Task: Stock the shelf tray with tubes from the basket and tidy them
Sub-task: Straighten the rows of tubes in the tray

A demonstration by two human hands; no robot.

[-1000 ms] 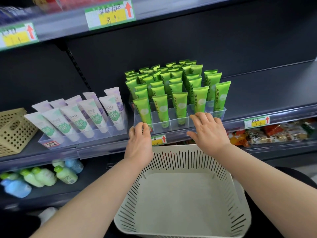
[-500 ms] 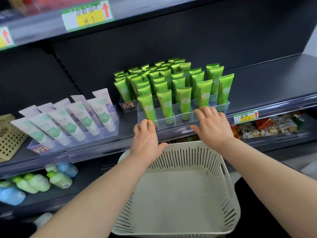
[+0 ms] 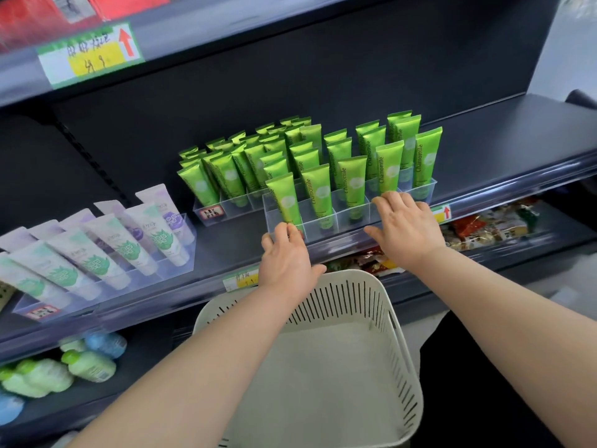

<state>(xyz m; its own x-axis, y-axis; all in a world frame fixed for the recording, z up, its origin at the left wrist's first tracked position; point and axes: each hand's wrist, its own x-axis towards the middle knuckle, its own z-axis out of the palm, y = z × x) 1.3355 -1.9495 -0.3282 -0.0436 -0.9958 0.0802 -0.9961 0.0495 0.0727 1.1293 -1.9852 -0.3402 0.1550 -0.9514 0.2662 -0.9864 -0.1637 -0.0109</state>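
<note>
A clear plastic tray [image 3: 342,226] with dividers stands at the front of the dark shelf, full of upright green Chamomile tubes [image 3: 352,185]. My left hand [image 3: 286,257] has its fingers on the tray's front left corner. My right hand [image 3: 402,227] lies with straight fingers on the tray's front wall toward the right. Below my arms sits a white slotted basket [image 3: 381,318], and it holds nothing. A second clear tray [image 3: 226,211] of the same green tubes stands just left and behind.
A tray of white and purple tubes [image 3: 106,250] sits at the left of the same shelf. Price tags [image 3: 240,281] hang on the shelf edge. The lower shelf holds green and blue bottles [image 3: 87,363] at left and snack packets [image 3: 484,229] at right.
The view has swung left and closer. Both hands stay on the tray's front edge, and the tray now sits skewed, its right end pushed further back on the shelf.
</note>
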